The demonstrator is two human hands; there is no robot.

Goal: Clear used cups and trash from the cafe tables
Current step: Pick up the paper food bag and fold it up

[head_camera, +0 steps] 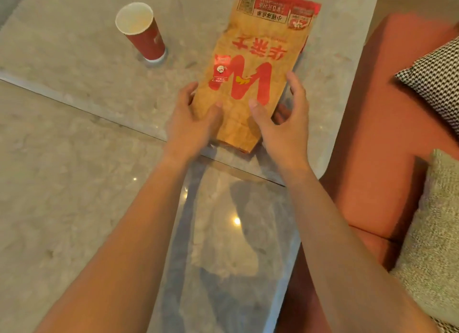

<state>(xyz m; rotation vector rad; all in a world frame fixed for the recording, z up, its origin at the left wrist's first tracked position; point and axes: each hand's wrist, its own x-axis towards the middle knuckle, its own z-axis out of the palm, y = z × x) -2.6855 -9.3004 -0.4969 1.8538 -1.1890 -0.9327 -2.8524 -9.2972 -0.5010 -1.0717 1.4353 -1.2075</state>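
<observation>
Trash on the table comes down to two pieces. The larger is a crinkled brown paper takeaway bag (250, 59) with a big red M printed on it and a red band across its far end. It lies lengthwise on the pale veined marble table top (62, 146), and its print reads upside down from the person's side. Its near end reaches the slab's edge; I cannot tell whether that end is lifted off the stone.

Both hands are on the bag's near end. The left hand (191, 124) grips the bag's left edge, with the thumb pressed on the top face and the fingers curled round the side. The right hand (285, 124) holds the bag's right edge in the same way: its thumb lies flat on the paper just below the M, its fingers wrap the edge, and a couple of fingertips show beneath the bag.

Left of the bag and towards its far end, well apart from it, a red paper cup with a white inside (146, 37) stands upright with its mouth open. Nothing touches it.

Right of the bag runs an orange-red upholstered seat (372, 109). A black-and-white houndstooth cushion (434, 77) sits on it, and a beige textured cushion (434, 233) lies nearer the person. Below the bag's near end, between the forearms, a glossy grey surface (236, 245) reflects small lights.
</observation>
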